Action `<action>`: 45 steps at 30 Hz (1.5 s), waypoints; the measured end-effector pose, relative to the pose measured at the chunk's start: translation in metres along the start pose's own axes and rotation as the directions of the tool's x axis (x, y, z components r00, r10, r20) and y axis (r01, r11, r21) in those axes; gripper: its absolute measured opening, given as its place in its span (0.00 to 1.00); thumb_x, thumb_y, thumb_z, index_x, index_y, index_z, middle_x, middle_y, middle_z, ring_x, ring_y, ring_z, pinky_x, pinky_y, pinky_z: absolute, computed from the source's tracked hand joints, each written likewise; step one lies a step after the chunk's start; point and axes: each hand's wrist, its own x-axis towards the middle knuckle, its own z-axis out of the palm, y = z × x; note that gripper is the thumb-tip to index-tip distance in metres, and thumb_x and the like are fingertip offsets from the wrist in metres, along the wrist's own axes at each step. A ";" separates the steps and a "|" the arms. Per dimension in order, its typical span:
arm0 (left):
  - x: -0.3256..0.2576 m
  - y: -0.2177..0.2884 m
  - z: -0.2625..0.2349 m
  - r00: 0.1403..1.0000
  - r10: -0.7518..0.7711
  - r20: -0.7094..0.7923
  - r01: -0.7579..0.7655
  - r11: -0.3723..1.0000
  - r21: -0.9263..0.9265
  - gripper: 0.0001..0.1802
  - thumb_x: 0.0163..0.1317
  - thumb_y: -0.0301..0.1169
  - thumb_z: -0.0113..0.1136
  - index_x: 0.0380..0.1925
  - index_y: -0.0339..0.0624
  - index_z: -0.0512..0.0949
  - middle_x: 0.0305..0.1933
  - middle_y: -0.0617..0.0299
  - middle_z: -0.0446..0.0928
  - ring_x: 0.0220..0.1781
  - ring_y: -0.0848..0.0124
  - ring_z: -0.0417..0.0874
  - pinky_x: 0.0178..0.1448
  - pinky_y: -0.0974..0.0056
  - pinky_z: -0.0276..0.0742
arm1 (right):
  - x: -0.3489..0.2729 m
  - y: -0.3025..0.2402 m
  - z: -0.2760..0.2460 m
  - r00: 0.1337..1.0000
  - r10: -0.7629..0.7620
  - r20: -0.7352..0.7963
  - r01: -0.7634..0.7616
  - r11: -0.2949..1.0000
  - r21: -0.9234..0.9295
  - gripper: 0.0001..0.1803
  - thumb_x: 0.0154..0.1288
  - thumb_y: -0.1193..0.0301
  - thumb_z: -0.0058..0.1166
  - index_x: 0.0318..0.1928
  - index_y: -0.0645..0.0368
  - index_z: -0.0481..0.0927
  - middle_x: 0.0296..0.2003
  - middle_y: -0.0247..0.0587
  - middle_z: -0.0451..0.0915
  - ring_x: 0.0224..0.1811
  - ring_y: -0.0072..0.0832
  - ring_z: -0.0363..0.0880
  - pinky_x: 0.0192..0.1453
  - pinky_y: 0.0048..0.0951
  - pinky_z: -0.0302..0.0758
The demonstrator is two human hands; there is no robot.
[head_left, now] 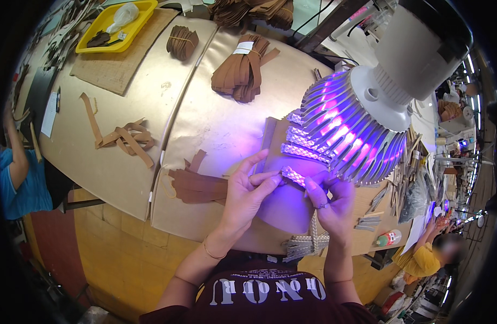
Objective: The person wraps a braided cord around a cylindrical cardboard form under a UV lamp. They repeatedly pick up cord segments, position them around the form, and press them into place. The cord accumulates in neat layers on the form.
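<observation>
A short braided strip (294, 176) is stretched between my two hands under purple light. My left hand (248, 189) pinches its left end between thumb and fingertips. The thumb and fingers of my right hand (332, 202) close on its right end; a ring shows on one finger. Just beyond, several more braided strips (305, 153) lie side by side on a brown board, partly hidden by the large finned lamp (348, 132). Flat brown strips (200, 187) lie beside my left hand. Nearer my body, grey braided pieces (308, 245) rest at the table edge.
Farther back are a banded bundle of brown strips (240, 75), a smaller bundle (182, 43) and a yellow tray (105, 48) on cardboard. Loose tan strips (132, 140) lie left. A small bottle (389, 238) lies right. People in blue (27, 178) and yellow (421, 262) sit at either side.
</observation>
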 end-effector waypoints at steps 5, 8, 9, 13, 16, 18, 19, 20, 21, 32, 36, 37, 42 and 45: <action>-0.001 0.000 -0.001 1.000 -0.001 0.009 0.001 1.000 0.007 0.33 0.64 0.17 0.59 0.68 0.35 0.60 0.45 0.51 0.83 0.46 0.74 0.84 0.53 0.72 0.79 | 0.002 0.000 -0.002 0.993 -0.059 0.103 0.082 0.969 -0.231 0.09 0.64 0.77 0.60 0.44 0.65 0.80 0.31 0.36 0.84 0.28 0.18 0.80 0.31 0.22 0.74; -0.001 0.000 -0.003 1.000 -0.009 0.010 0.009 1.000 -0.007 0.33 0.64 0.18 0.59 0.68 0.36 0.60 0.45 0.51 0.83 0.46 0.74 0.84 0.53 0.72 0.80 | 0.002 0.001 0.004 0.995 -0.091 0.033 0.097 0.967 -0.237 0.10 0.63 0.75 0.61 0.44 0.64 0.81 0.30 0.40 0.85 0.28 0.21 0.82 0.30 0.25 0.75; -0.001 0.000 -0.003 1.000 -0.011 0.012 0.012 1.000 -0.013 0.33 0.64 0.18 0.59 0.68 0.36 0.60 0.44 0.51 0.83 0.46 0.74 0.84 0.53 0.72 0.80 | 0.002 0.001 0.005 0.994 -0.097 0.041 0.104 0.962 -0.251 0.10 0.63 0.76 0.61 0.44 0.64 0.79 0.29 0.37 0.83 0.27 0.18 0.78 0.30 0.22 0.72; -0.001 0.000 -0.005 1.000 -0.019 0.021 0.019 0.999 -0.031 0.33 0.63 0.18 0.60 0.68 0.37 0.61 0.44 0.52 0.84 0.45 0.74 0.84 0.53 0.72 0.80 | 0.002 0.001 0.006 0.996 -0.080 0.044 0.090 0.939 -0.331 0.10 0.62 0.74 0.62 0.43 0.63 0.79 0.28 0.39 0.82 0.26 0.23 0.79 0.29 0.24 0.73; -0.001 0.000 -0.005 1.000 -0.023 0.018 0.024 0.998 -0.051 0.33 0.63 0.18 0.60 0.68 0.36 0.61 0.44 0.52 0.84 0.45 0.74 0.84 0.53 0.72 0.80 | 0.002 0.001 0.004 0.997 -0.062 0.043 0.073 0.923 -0.378 0.11 0.61 0.72 0.63 0.43 0.63 0.81 0.29 0.43 0.84 0.26 0.30 0.83 0.30 0.29 0.76; -0.001 0.000 -0.005 1.000 -0.019 0.017 0.020 0.998 -0.062 0.32 0.63 0.18 0.60 0.67 0.36 0.62 0.44 0.52 0.84 0.45 0.74 0.84 0.53 0.72 0.80 | 0.002 0.002 0.004 0.996 -0.078 0.049 0.090 0.923 -0.374 0.10 0.62 0.74 0.62 0.41 0.61 0.77 0.28 0.38 0.81 0.26 0.24 0.78 0.29 0.24 0.72; -0.001 0.000 -0.004 1.000 -0.022 0.017 0.023 0.998 -0.063 0.32 0.63 0.18 0.60 0.67 0.36 0.62 0.44 0.52 0.84 0.45 0.74 0.84 0.53 0.72 0.80 | 0.002 0.003 0.005 0.993 -0.103 0.051 0.114 0.929 -0.353 0.10 0.62 0.77 0.62 0.40 0.60 0.73 0.27 0.34 0.78 0.26 0.17 0.74 0.28 0.19 0.67; -0.001 0.000 -0.004 1.000 -0.025 0.016 0.026 0.998 -0.065 0.32 0.63 0.18 0.60 0.67 0.36 0.62 0.44 0.52 0.84 0.46 0.74 0.84 0.53 0.72 0.80 | 0.002 0.003 0.006 0.990 -0.127 0.052 0.137 0.933 -0.332 0.12 0.63 0.79 0.61 0.38 0.59 0.69 0.26 0.29 0.76 0.25 0.10 0.69 0.27 0.14 0.63; -0.001 0.000 -0.004 0.999 -0.034 0.010 0.035 0.997 -0.069 0.32 0.63 0.18 0.60 0.67 0.36 0.62 0.44 0.52 0.84 0.46 0.74 0.84 0.53 0.72 0.80 | 0.002 0.004 0.007 0.990 -0.126 0.055 0.137 0.934 -0.330 0.12 0.63 0.79 0.61 0.38 0.59 0.68 0.26 0.29 0.75 0.25 0.10 0.69 0.27 0.14 0.63; 0.001 0.000 -0.010 0.999 -0.031 0.037 0.035 0.993 -0.109 0.31 0.64 0.19 0.60 0.67 0.35 0.62 0.41 0.55 0.84 0.44 0.77 0.83 0.51 0.74 0.76 | 0.004 0.008 0.008 0.987 -0.148 0.065 0.162 0.921 -0.356 0.14 0.62 0.80 0.61 0.38 0.59 0.66 0.27 0.30 0.75 0.27 0.12 0.69 0.31 0.15 0.66; 0.003 0.000 -0.009 1.000 -0.012 -0.006 0.012 1.000 -0.019 0.30 0.64 0.21 0.62 0.65 0.35 0.64 0.38 0.58 0.85 0.41 0.79 0.83 0.48 0.75 0.76 | 0.005 0.010 0.010 0.983 -0.167 0.078 0.184 0.913 -0.363 0.14 0.62 0.80 0.60 0.38 0.61 0.66 0.27 0.32 0.75 0.29 0.13 0.71 0.33 0.16 0.68; 0.004 0.000 -0.008 1.000 0.009 -0.018 -0.010 1.000 -0.022 0.29 0.64 0.21 0.62 0.64 0.34 0.65 0.38 0.58 0.85 0.40 0.79 0.83 0.47 0.75 0.76 | 0.005 0.010 0.011 0.981 -0.176 0.080 0.193 0.904 -0.382 0.14 0.62 0.80 0.60 0.38 0.61 0.66 0.27 0.32 0.75 0.29 0.13 0.71 0.33 0.17 0.68; 0.005 -0.003 -0.002 0.992 0.096 -0.078 -0.091 0.994 0.066 0.27 0.63 0.22 0.64 0.60 0.33 0.67 0.37 0.59 0.85 0.38 0.81 0.82 0.44 0.77 0.76 | 0.005 0.004 0.015 0.969 -0.233 0.086 0.245 0.831 -0.499 0.13 0.61 0.81 0.60 0.38 0.63 0.68 0.25 0.31 0.73 0.26 0.13 0.68 0.28 0.17 0.66; 0.004 -0.006 -0.002 0.990 0.104 -0.099 -0.090 0.987 0.136 0.26 0.61 0.22 0.66 0.58 0.32 0.68 0.37 0.61 0.85 0.40 0.82 0.81 0.44 0.76 0.75 | 0.007 -0.001 0.017 0.968 -0.236 0.091 0.245 0.786 -0.567 0.13 0.59 0.81 0.60 0.39 0.63 0.68 0.23 0.31 0.71 0.23 0.13 0.66 0.25 0.18 0.63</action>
